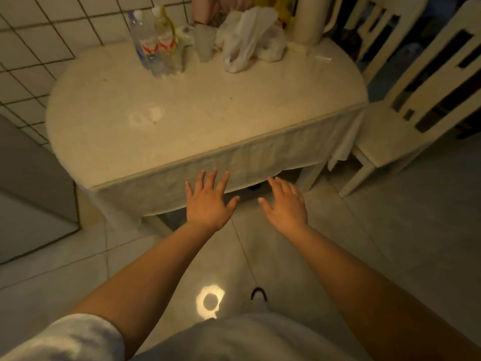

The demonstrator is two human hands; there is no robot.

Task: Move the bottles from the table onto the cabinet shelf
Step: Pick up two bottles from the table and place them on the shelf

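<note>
Two clear plastic bottles (153, 45), rounded cloth-draped table (208, 113), left hand (208, 201) and right hand (286, 204) splayed, empty

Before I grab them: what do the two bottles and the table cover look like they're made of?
The two bottles look like thin clear plastic: see-through walls, red-and-white printed labels, one with yellowish liquid. The table cover looks like pale matte cloth, since it drapes and creases over the near edge. Both hands are open and empty.

Cloth-covered table (208, 121), two bottles (153, 45), plastic bags (250, 40), white cylinder (309, 19)
</note>
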